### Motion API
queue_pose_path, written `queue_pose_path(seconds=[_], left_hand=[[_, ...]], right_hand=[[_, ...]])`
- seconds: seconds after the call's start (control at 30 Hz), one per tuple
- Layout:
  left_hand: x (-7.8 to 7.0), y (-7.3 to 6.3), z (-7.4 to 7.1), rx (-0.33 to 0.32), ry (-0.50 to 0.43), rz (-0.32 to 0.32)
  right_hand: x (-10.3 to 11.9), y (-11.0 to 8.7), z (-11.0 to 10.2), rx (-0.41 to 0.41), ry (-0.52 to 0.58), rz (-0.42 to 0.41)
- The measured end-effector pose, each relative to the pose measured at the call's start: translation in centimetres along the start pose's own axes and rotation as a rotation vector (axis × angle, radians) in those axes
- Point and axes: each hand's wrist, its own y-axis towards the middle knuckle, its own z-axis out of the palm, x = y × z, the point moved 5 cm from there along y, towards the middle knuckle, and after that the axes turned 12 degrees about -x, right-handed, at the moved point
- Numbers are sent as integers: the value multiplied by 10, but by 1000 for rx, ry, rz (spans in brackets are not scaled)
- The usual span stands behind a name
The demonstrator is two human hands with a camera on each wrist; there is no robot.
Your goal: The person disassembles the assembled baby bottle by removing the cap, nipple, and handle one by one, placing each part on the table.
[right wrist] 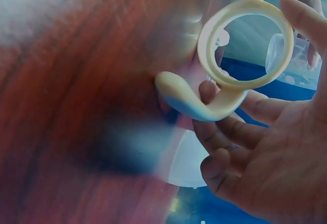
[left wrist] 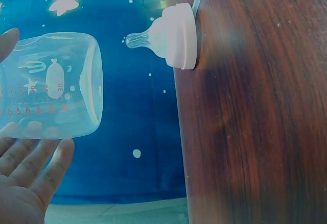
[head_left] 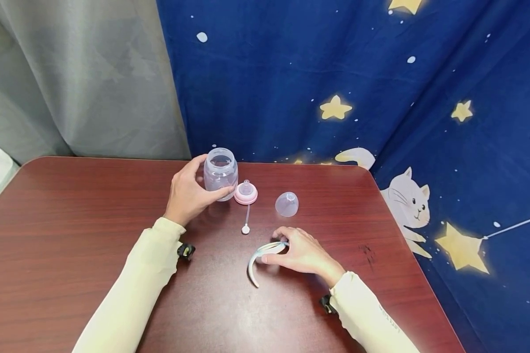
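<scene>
My left hand [head_left: 187,193] grips a clear baby bottle [head_left: 221,176] near the table's far edge, thumb and fingers on opposite sides. The bottle has an uncovered mouth; white pictures and red scale marks show on its wall in the left wrist view. My right hand [head_left: 306,252] holds a pale two-armed bottle handle [right wrist: 191,104] with a round ring in the middle, thumb on one side and fingers on the other. One curved arm of it points toward the table's front. Right beside the bottle stands a pink-collared nipple [head_left: 246,195], its thin straw ending in a white weight [head_left: 245,229].
A clear dome cap [head_left: 287,204] rests on the brown table [head_left: 92,235], right of the nipple and beyond my right hand. Blue star-patterned and grey curtains [head_left: 265,88] hang just behind the far edge. Dark scuffs mark the tabletop at right.
</scene>
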Motion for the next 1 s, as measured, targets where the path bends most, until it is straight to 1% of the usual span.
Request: queue_pose_path(seconds=[0.1, 0.17, 0.23, 0.3, 0.37, 0.4, 0.47, 0.53, 0.6, 0.7, 0.77, 0.9, 1.0], left_hand=[[0, -1, 0, 20, -2, -4], [-1, -1, 0, 30, -1, 0], [-1, -1, 0, 31, -1, 7], [-1, -2, -1, 31, 0, 14], [-2, -4, -2, 34, 1, 22], [-2, -6, -3, 36, 0, 30], [-2, -8, -3, 44, 0, 44], [-3, -11, -3, 54, -1, 64], [-3, -13, -4, 60, -1, 86], [-2, -15, -6, 73, 1, 108], [-1, -16, -8, 75, 6, 115], [4, -19, -13, 75, 19, 115], [10, -22, -19, 92, 26, 111]], right_hand=[[6, 3, -6, -31, -23, -1], [13, 11, -12, -91, -12, -3], [26, 24, -20, -178, 50, -18], [42, 41, -28, -275, 132, -53], [59, 58, -34, -341, 218, -98], [66, 66, -36, -359, 255, -125], [79, 80, -39, -369, 304, -161], [89, 90, -38, -352, 341, -179], [96, 97, -36, -325, 371, -187], [101, 103, -33, -299, 384, -199], [104, 104, -31, -298, 365, -229], [111, 107, -26, -321, 305, -298], [115, 107, -19, -335, 268, -313]])
